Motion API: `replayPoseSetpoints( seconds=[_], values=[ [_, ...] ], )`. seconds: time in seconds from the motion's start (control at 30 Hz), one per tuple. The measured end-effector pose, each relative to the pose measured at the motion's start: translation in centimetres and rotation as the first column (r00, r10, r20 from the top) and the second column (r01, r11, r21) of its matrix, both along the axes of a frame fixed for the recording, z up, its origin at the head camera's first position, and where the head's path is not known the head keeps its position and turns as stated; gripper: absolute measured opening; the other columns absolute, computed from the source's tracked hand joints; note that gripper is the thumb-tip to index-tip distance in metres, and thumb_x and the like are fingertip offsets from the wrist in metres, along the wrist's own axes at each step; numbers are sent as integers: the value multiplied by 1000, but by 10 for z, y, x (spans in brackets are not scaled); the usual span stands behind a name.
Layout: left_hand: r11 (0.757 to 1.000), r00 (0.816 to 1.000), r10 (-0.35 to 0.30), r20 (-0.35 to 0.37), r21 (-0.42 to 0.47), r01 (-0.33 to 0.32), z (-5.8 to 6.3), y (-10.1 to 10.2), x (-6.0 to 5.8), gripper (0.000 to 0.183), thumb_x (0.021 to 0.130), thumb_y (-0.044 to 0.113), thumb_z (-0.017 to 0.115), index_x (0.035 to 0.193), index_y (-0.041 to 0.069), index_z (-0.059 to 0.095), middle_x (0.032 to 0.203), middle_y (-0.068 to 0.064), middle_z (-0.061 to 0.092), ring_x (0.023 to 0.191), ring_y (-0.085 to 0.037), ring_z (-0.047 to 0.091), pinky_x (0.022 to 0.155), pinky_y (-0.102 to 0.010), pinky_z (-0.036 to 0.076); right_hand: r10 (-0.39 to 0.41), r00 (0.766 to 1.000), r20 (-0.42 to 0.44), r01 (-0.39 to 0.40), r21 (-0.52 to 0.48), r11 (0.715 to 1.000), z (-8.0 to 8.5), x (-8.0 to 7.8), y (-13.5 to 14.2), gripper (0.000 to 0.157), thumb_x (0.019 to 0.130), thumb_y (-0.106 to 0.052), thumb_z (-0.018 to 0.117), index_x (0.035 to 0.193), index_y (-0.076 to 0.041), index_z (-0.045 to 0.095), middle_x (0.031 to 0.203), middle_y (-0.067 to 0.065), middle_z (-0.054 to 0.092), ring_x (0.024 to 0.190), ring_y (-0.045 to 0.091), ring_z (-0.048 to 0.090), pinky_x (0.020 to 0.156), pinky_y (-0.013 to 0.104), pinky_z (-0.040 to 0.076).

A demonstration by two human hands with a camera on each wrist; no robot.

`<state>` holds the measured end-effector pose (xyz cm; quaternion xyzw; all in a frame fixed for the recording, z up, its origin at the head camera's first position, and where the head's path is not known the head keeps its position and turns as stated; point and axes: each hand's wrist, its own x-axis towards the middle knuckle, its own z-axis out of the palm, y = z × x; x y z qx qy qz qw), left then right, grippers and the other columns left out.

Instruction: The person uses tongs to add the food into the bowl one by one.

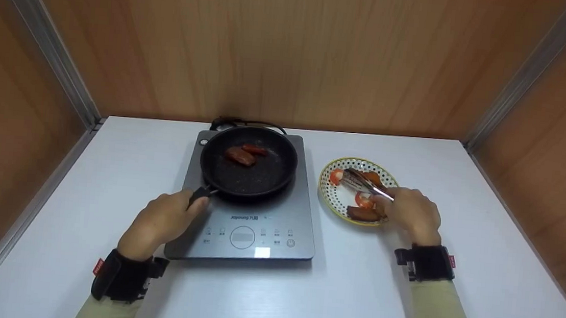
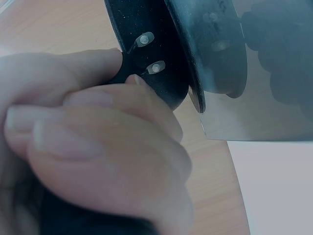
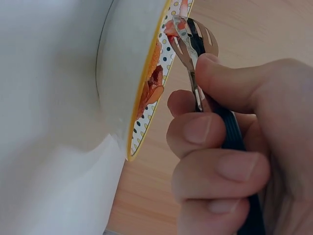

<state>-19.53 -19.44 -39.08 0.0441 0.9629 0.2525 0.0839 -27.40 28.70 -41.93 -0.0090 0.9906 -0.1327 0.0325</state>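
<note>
Wood-grain panels (image 1: 292,52) with grey metal strips (image 1: 43,25) at the corners enclose a white bench (image 1: 270,306). At the left, a pale green sleeve (image 1: 105,313) and a black strap (image 1: 121,275) lead to the left hand (image 1: 162,222), which grasps the black handle (image 1: 200,195) of a frying pan, its fingers curled around it. The left wrist view shows two rivets (image 2: 144,39) on the pan's outer wall, where the handle joins.

The dark round pan (image 1: 255,185) sits over the rear part of a grey cooktop (image 1: 303,222), whose front has a ring-shaped dial (image 1: 242,237) and small printed symbols. Inside the pan, a brown chunk (image 1: 240,156) of food lies just beside a smaller red piece (image 1: 254,149). A black cord (image 1: 265,123) runs behind.

To the right of the cooktop is a yellow-rimmed dotted plate (image 1: 336,199). It carries red slices (image 1: 336,176), an orange-brown piece (image 1: 373,178) and, near the front edge, a brown block (image 1: 363,214). Over it, metal tongs (image 1: 360,182) with slotted heads reach to a red slice; whether they touch it is unclear. The right hand (image 1: 414,214) clasps the tongs, thumb on one side and fingers bent around the other, above another black strap (image 1: 430,264).
</note>
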Motion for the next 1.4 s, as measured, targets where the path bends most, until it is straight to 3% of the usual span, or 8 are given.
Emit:
replayPoseSetpoints(
  seconds=[0.23,0.4,0.7,1.0,1.4],
  values=[
    [1000,1000,0,0,0,0,0,-1,0,42,114,46,44,101,7,54,82,-9,56,76,-26,55,62,-39,40,-18,1000,6,19,-21,1000,2,0,0,52,107,-50,60,144,-14,66,111,16,67,94,33,58,69,42,43],
    [1000,1000,1,-1,3,-1,0,-1,0,43,114,46,44,101,7,54,82,-9,56,76,-26,56,62,-39,40,-13,1000,-9,13,-31,999,5,0,0,44,106,-49,61,130,-13,73,95,12,65,85,31,58,64,40,38],
    [1000,1000,8,-2,-1,-8,0,0,0,43,114,45,44,101,6,55,83,-10,58,76,-27,56,63,-40,42,9,997,-73,-10,-15,1000,15,5,-4,51,107,-48,60,142,-10,67,116,19,71,93,35,62,70,45,48],
    [1000,1000,13,1,-5,-13,0,0,0,44,114,45,44,106,4,57,87,-12,62,77,-28,58,65,-43,46,35,984,-176,-47,-60,997,23,9,-9,45,107,-48,60,133,-12,71,89,10,66,73,27,56,54,36,35],
    [1000,1000,22,-5,-4,-22,0,3,1,40,114,43,45,102,7,55,85,-11,61,78,-27,58,66,-42,46,65,962,-264,-82,-51,995,30,15,-26,41,106,-46,64,128,-13,74,78,7,61,72,28,56,56,38,37]
  ],
)
